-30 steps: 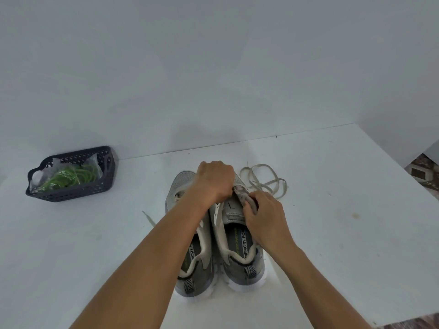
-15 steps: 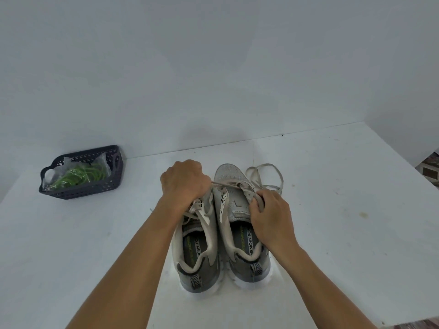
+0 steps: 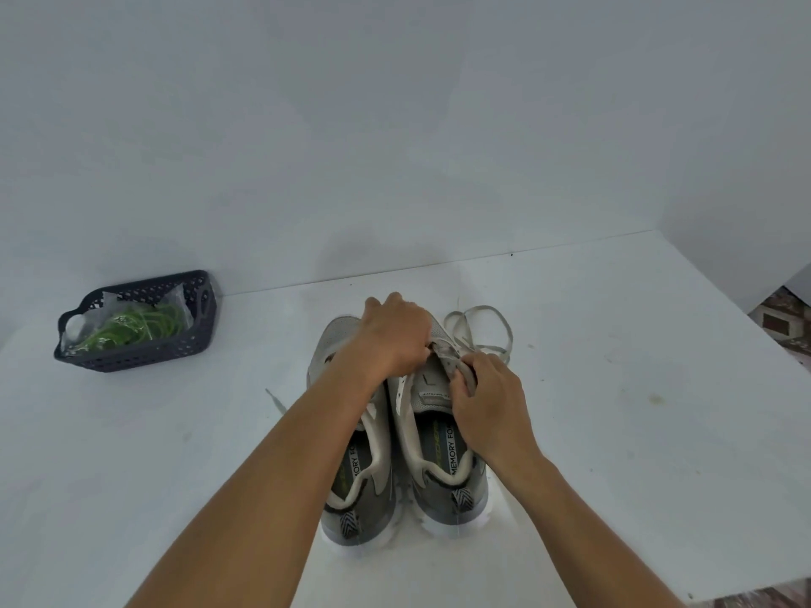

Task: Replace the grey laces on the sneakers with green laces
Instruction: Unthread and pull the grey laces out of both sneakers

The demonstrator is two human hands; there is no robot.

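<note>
Two grey sneakers stand side by side on the white table, toes away from me: the left sneaker [image 3: 351, 493] and the right sneaker [image 3: 443, 476]. My left hand [image 3: 390, 335] is curled over the front of the right sneaker, fingers at its lace area. My right hand [image 3: 491, 401] pinches the right eyelet flap of that shoe. A loose length of grey lace [image 3: 482, 331] lies in loops on the table beyond the right sneaker. Green laces [image 3: 145, 324] in a clear bag sit in the basket at the left.
A dark plastic basket [image 3: 131, 357] stands at the far left near the wall. A grey lace tip [image 3: 274, 399] pokes out left of my left forearm. The table's right edge [image 3: 746, 313] runs near, with floor tiles beyond.
My left hand moved from the left sneaker's toe back right onto the right sneaker's lace area. The taut lace strand between the hands is gone. My right hand stays on the flap.
</note>
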